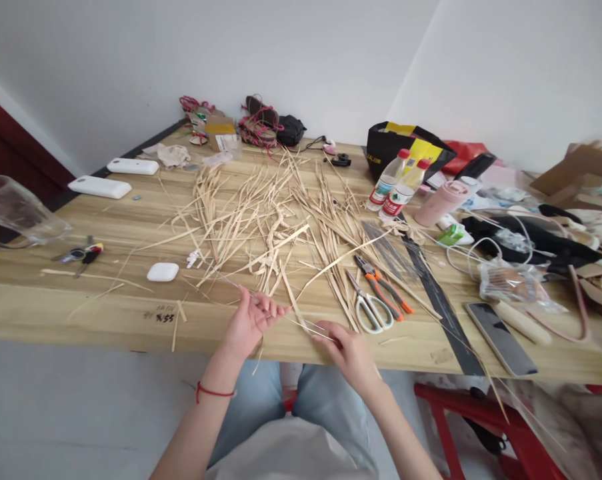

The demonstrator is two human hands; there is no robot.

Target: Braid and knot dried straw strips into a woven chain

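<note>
Thin metal wires [305, 324] stretch between my two hands above the table's front edge. My left hand [251, 321], a red string around its wrist, is turned partly palm up with its fingers curled around the wires. Their far ends slant up left past the thumb. My right hand [349, 350] is closed on the near ends, thumb and fingers pressed together. Just beyond lie many loose pale straw-like strips [245, 213] and a braided piece [272, 237]. Scissors [373, 312] and orange-handled pliers [383, 287] rest right of the strips, beside more straight wires [393, 250].
A white earphone case [163, 272], keys [88, 257] and a clear pitcher [18, 213] are on the left. To the right stand two bottles [398, 193] and a pink cup [441, 203]. A phone [501, 339] lies near the front edge. A red stool [481, 420] stands below.
</note>
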